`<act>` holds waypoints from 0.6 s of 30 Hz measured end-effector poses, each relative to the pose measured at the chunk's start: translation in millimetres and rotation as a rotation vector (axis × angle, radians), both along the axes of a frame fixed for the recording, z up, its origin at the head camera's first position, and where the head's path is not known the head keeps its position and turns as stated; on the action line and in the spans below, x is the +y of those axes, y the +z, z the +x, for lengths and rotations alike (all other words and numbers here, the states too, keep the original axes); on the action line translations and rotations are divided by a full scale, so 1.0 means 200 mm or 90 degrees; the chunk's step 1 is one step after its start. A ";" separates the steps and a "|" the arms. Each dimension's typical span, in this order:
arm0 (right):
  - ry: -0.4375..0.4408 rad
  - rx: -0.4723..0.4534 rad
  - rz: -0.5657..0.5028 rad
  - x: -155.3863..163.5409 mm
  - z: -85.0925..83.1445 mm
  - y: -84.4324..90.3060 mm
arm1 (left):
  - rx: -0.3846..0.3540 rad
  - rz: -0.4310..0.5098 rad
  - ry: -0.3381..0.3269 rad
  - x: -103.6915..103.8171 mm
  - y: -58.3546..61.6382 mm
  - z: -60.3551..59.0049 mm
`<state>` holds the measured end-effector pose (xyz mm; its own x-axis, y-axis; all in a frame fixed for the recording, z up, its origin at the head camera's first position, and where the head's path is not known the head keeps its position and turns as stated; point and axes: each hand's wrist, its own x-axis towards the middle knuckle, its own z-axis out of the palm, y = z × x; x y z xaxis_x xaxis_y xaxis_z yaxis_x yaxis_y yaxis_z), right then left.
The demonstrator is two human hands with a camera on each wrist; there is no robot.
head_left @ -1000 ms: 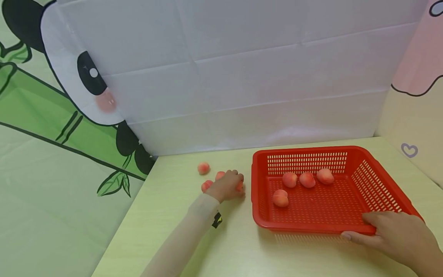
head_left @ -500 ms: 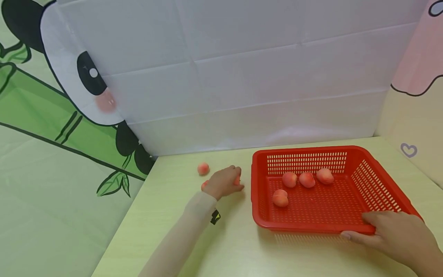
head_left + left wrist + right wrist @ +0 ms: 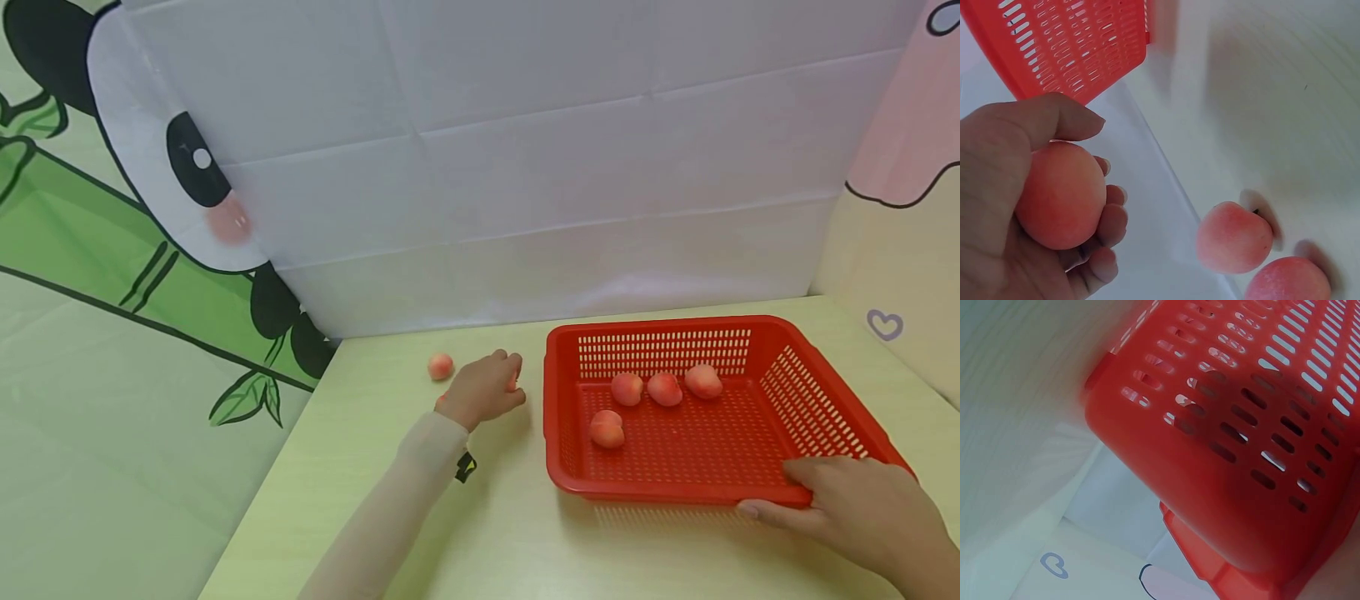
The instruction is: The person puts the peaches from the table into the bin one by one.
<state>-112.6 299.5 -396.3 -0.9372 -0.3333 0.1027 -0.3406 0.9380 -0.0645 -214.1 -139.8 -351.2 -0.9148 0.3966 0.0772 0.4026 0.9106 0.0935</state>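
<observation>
Fingers and thumb of my left hand (image 3: 483,390) curl round a peach (image 3: 1062,195), seen large in the left wrist view and mostly covered by the hand in the head view. Two other peaches lie on the table near that hand: one peach (image 3: 440,367) is behind it to the left, and a second (image 3: 1288,281) is nearly hidden by the hand in the head view. To the right stands a red plastic basket (image 3: 675,492) with several peaches (image 3: 628,389) inside. My right hand (image 3: 870,508) grips its near right rim, thumb outside.
The pale table (image 3: 360,467) meets a white printed backdrop (image 3: 525,208) behind the basket. A cream side wall (image 3: 900,267) rises on the right. The basket's slotted side (image 3: 1222,437) fills much of the right wrist view.
My left hand has gathered a peach into its grip and risen slightly up and left. The right hand and basket stay in place.
</observation>
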 end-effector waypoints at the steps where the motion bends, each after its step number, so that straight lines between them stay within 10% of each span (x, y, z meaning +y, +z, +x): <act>1: 0.000 -0.001 0.001 0.00 0.00 0.00 | 0.005 0.001 0.005 0.00 0.00 0.00; 18: 0.001 0.006 -0.004 -0.01 0.01 0.01 | 0.181 0.064 0.037 0.11 0.17 0.00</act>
